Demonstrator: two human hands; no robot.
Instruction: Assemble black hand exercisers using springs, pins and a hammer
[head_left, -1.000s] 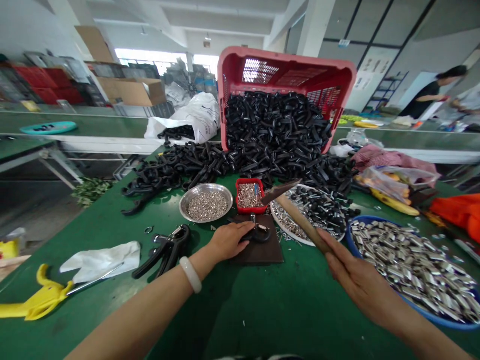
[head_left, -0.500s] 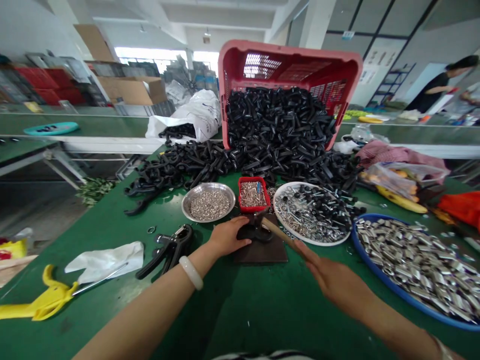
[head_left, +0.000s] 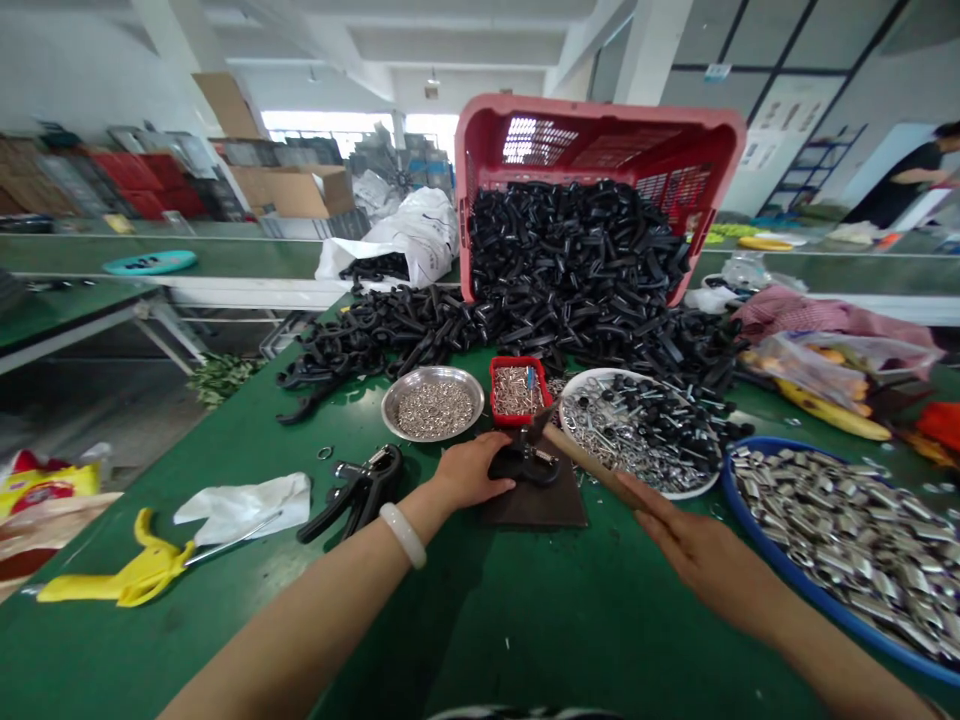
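My left hand, with a pale bangle on the wrist, grips the left end of a black plastic clamp part lying on a dark square plate. In my right hand is the wooden handle of a hammer. Its dark head is just above the clamp part, close to a small spring; whether they touch I cannot tell. Just behind the plate stand a small red box of metal pins and a steel bowl of small metal pieces.
A red crate spills black parts across the back. To the right are a white tray and a blue tray of metal parts. A black clamp and a yellow tool lie left. One person stands far right.
The hammer head now shows more clearly above the black part. My left hand still holds that part. The whole view has shifted, with the scene sitting further right.
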